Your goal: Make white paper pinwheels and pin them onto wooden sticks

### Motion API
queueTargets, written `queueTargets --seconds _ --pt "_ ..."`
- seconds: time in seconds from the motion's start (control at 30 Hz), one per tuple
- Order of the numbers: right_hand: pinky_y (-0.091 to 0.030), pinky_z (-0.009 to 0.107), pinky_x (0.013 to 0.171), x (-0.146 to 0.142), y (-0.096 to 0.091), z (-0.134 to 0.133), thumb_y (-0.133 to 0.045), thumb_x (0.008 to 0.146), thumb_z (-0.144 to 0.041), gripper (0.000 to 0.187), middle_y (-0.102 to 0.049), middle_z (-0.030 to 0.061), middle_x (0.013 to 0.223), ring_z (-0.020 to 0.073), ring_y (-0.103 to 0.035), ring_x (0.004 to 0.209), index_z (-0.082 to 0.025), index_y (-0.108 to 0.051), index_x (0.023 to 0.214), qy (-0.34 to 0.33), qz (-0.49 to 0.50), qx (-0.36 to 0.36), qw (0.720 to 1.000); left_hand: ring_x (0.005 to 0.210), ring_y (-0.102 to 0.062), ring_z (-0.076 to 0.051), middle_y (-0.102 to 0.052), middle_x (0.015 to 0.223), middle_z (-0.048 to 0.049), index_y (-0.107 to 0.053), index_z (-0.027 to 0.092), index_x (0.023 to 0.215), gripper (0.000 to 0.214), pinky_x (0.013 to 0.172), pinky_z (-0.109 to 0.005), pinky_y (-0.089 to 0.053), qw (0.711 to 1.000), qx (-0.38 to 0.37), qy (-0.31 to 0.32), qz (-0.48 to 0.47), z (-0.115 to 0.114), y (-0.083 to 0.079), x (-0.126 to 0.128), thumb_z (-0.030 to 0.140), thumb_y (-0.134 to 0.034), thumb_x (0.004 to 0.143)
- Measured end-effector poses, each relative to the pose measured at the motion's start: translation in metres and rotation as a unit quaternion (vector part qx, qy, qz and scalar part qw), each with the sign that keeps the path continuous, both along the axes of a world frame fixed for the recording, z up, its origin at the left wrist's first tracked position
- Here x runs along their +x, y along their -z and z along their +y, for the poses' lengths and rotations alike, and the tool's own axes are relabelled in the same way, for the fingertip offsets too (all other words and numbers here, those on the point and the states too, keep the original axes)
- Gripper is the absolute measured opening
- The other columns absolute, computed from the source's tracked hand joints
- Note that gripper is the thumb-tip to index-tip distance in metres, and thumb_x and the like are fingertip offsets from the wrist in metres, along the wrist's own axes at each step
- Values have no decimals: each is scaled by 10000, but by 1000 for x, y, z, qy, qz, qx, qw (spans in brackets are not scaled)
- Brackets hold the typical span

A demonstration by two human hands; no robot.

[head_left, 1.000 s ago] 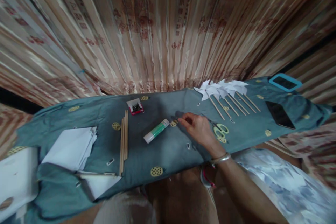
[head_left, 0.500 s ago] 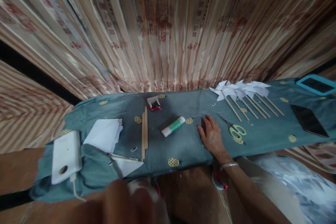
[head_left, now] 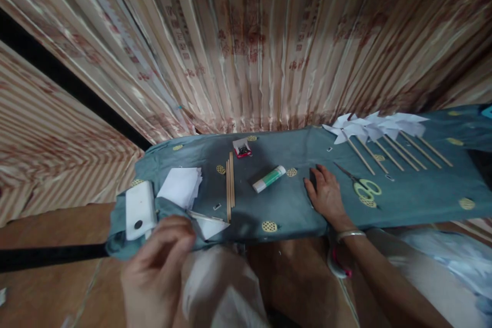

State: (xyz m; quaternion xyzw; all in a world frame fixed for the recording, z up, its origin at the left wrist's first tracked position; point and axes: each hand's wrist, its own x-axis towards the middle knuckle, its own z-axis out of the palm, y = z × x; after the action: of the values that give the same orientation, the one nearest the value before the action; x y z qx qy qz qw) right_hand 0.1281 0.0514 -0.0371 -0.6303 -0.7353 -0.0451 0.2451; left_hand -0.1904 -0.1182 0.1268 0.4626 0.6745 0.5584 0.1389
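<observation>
So, glue stick (head_left: 269, 179): lying on the table (head_left: 294, 210)
Right hand (head_left: 326, 193): palm down, fingers loosely spread, between glue stick and scissors (head_left: 363, 184)
Left hand (head_left: 156, 271): raised, fingers curled, can't tell if gripping anything
Pinwheels (head_left: 348, 130): back right

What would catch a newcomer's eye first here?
Probably the white pinwheels, overlapping in a row on the right of the blue-green cloth. Next, the left hand, blurred and large in the left foreground; the right hand rests on the cloth between the green-and-white tube and the scissors.
</observation>
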Motion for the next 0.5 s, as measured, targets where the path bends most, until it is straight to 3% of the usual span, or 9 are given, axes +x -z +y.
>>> queueTargets --seconds 0.07,0.17,0.27,0.33,0.4,0.5 --pt "-482 510 948 0 0 0 -427 962 -399 476 -557 238 1354 369 -551 1183 -57 -593 1249 3 -1 -3 1000 627 -569 -141 -630 653 13 -646 200 643 219 582 -232 -458 1000 -13 -25 3 20 14 -28 384 -714 739" --pt "-478 510 955 -1 -1 -1 -425 963 -398 482 -557 238 1354 372 -545 1193 -50 -592 1251 7 0 -8 1000 617 -563 -156 -590 585 5 -602 200 552 339 638 -261 -485 995 -64 -29 71 42 47 -68 461 -658 760" --pt "-483 513 943 -1 -2 -1 -418 965 -402 482 -560 235 1353 375 -547 1187 -55 -593 1251 7 1 -12 1000 985 -643 -265 -721 983 -81 -719 205 827 417 944 -405 -497 975 -116 18 191 56 79 -99 601 -603 764" --pt "-486 518 935 -1 -4 -2 -414 965 -404 483 -560 236 1353 377 -549 1180 -57 -594 1249 6 2 -15 1000 1229 -540 -331 -659 1230 -125 -698 188 1042 585 1075 -493 -411 953 -147 48 260 62 95 -113 675 -588 738" --pt "-483 522 939 -1 -4 -2 -414 965 -405 486 -558 239 1355 379 -544 1188 -55 -592 1251 4 6 -16 1000 1313 -470 -361 -602 1318 -176 -653 137 1154 693 1116 -526 -361 937 -170 58 300 65 106 -123 692 -564 747" --pt "-475 526 953 -1 -5 -2 -418 963 -401 488 -552 242 1359 379 -535 1202 -52 -589 1258 3 10 -18 1000 1309 -485 -346 -575 1358 -171 -635 147 1189 655 1113 -515 -377 925 -198 67 318 67 115 -131 649 -574 774"
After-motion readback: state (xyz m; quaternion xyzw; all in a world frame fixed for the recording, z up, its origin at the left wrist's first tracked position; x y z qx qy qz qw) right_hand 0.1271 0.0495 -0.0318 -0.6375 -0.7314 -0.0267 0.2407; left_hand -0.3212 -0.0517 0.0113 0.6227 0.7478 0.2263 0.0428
